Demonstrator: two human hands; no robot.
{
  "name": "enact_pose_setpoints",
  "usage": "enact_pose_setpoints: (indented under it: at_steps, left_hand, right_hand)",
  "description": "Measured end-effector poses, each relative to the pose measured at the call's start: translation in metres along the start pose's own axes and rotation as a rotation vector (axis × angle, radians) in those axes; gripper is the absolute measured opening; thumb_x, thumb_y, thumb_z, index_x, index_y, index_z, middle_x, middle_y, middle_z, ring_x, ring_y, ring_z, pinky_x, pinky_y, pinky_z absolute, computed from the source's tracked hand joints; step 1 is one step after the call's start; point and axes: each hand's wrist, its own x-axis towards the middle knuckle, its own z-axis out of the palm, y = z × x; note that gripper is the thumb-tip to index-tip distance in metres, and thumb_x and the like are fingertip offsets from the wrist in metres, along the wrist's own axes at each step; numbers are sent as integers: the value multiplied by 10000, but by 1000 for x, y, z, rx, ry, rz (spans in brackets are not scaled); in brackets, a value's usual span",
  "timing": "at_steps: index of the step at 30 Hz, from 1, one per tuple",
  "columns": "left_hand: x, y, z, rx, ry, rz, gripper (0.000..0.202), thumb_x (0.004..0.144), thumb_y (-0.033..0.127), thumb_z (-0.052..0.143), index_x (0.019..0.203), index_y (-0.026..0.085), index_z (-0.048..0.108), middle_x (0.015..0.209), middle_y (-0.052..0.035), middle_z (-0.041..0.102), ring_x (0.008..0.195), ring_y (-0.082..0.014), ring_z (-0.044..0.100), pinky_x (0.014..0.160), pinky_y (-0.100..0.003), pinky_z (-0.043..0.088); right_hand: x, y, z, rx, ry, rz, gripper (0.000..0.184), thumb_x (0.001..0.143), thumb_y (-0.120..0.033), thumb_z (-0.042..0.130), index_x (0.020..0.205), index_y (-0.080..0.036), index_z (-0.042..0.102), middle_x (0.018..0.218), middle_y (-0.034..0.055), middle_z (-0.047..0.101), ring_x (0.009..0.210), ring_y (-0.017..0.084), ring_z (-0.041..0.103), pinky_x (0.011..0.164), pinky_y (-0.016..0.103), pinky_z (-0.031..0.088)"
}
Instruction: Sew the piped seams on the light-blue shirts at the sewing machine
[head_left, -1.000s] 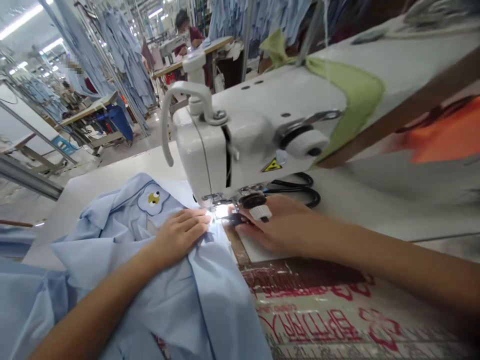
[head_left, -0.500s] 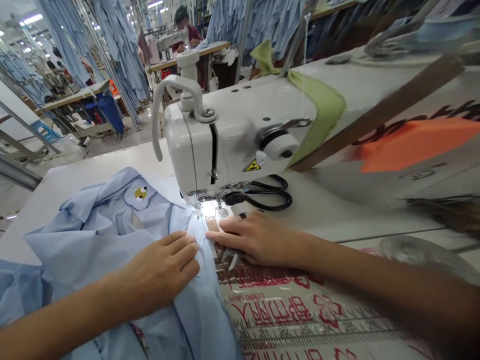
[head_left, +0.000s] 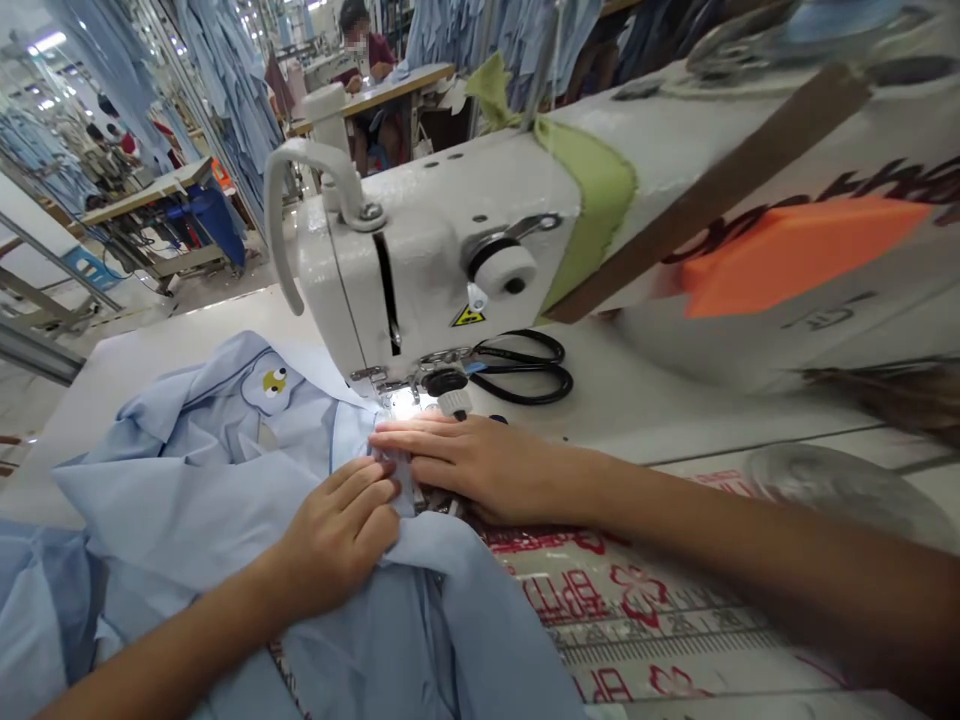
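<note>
A light blue shirt (head_left: 187, 490) with a cartoon-eyed patch (head_left: 267, 382) lies spread over the sewing table, its edge running under the lit needle area of a white sewing machine (head_left: 420, 260). My left hand (head_left: 341, 535) has its fingers bent and closed on the cloth just in front of the needle. Stretched out flat, the fingers of my right hand (head_left: 480, 465) rest over the cloth's edge close to the presser foot, and their tips nearly meet my left fingers. The right thumb is hidden, and the hand hides part of the needle plate.
Black-handled scissors (head_left: 525, 370) lie behind the machine head. A printed ruler strip (head_left: 660, 630) under clear plastic covers the table's front right. An orange piece (head_left: 802, 250) sticks to the machine arm. Beyond, a person (head_left: 367, 50) sits at another table among hanging blue garments.
My right hand has moved left and slightly forward onto the cloth beside the needle. The shirt's front part now folds over further right across the ruler. The camera view has shifted slightly.
</note>
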Motion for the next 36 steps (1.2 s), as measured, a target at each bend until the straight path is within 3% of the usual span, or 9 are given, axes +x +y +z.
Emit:
enact_pose_setpoints:
  at_steps: [4,10,17,23,26,30,36]
  left_hand:
    - [0,-4,-2,17,-62,28,187,867,46,384,954,46,549,930,-145,645,987,-204,579,880,-380,512]
    - [1,-2,-3,12,-21,48,126,854,53,432,844,58,557,896,-131,654,965,-223,584,850,-387,516]
    - [-2,11,1,89,-87,46,144,837,43,432,811,73,571,894,-123,648,905,-211,597,832,-380,516]
    - [4,1,7,133,-69,15,176,856,47,396,847,89,567,898,-125,630,915,-197,584,851,-387,510]
    - [7,-3,9,166,-73,28,165,844,27,403,850,80,560,891,-126,629,935,-208,575,854,-387,508]
    - [6,-6,9,141,-78,9,137,826,5,428,830,66,551,913,-135,625,971,-220,566,884,-389,492]
    - [1,-2,6,182,-109,94,120,826,53,462,850,72,578,941,-141,634,956,-236,578,857,-402,499]
  right_hand:
    - [-4,1,2,32,54,5,213,834,-106,363,939,-111,549,1173,153,545,1184,207,416,940,404,397]
    - [-7,1,4,35,111,-23,200,837,-86,352,878,-106,547,1091,165,582,1173,222,430,924,410,423]
    - [-2,-6,5,-12,147,-84,262,914,-119,326,841,-87,575,1002,131,614,1073,199,497,911,365,428]
    - [-3,-3,-1,-163,33,23,302,932,-138,286,851,-129,577,1101,94,589,982,172,520,828,335,434]
    - [-5,-1,-4,-223,49,66,328,934,-132,263,835,-137,575,1106,85,593,917,169,535,808,333,418]
    - [-7,-2,-4,-226,115,39,328,930,-122,259,856,-126,579,1111,83,596,906,171,533,777,320,410]
    - [-6,-5,0,-223,54,16,284,926,-136,318,836,-140,587,1153,59,578,1029,187,491,787,311,401]
